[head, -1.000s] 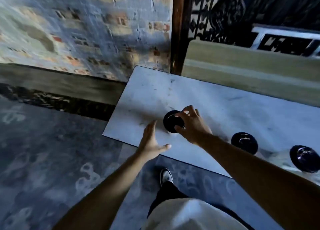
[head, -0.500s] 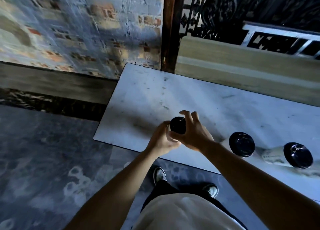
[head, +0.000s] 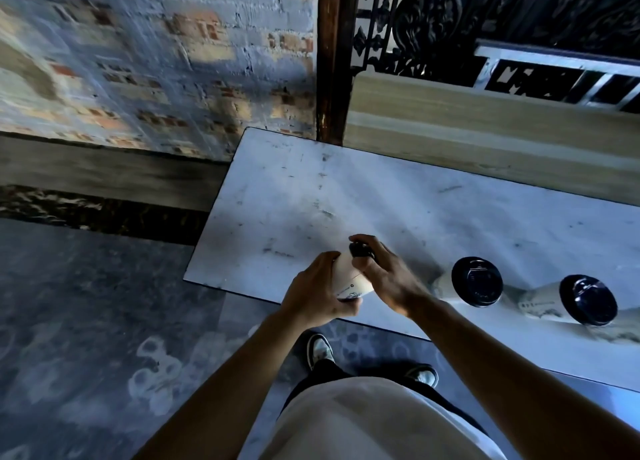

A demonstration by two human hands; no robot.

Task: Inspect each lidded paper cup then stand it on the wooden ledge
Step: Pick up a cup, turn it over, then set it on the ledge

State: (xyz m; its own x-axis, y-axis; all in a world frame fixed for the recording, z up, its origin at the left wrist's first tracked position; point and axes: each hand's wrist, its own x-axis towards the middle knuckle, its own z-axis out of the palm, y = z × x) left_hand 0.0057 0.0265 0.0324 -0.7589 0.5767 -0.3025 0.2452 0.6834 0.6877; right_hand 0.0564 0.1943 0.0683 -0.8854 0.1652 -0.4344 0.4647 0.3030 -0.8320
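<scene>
- The brick wall (head: 156, 61) filled the upper left, blurred, its top cut off by the frame.
- Below it lay the patterned floor (head: 86, 321), its marks too smeared to read.
- My left hand (head: 317, 293) gripped the pale body of a cup (head: 349, 279) from the left and below, fingers curled round it; my palm hid the cup's base.
- I held the cup tilted over the near edge of the marble table (head: 311, 199), lid end away from me. I could not tell whether it touched the table.
- My right hand (head: 384, 276) closed on the cup's dark lid (head: 360, 250) from the right; my fingers hid most of the lid.
- There was small print on the cup's side, too small to read.
- My shoes showed below the table edge, partly hidden by my clothes.
- A second cup (head: 476, 281) stood on the table just right of my right hand, mostly black lid from this angle.
- A third cup (head: 587, 300) stood further right, its side label illegible.
- The wooden ledge (head: 485, 130) ran behind the table, upper right, cut off by the frame's right edge.
</scene>
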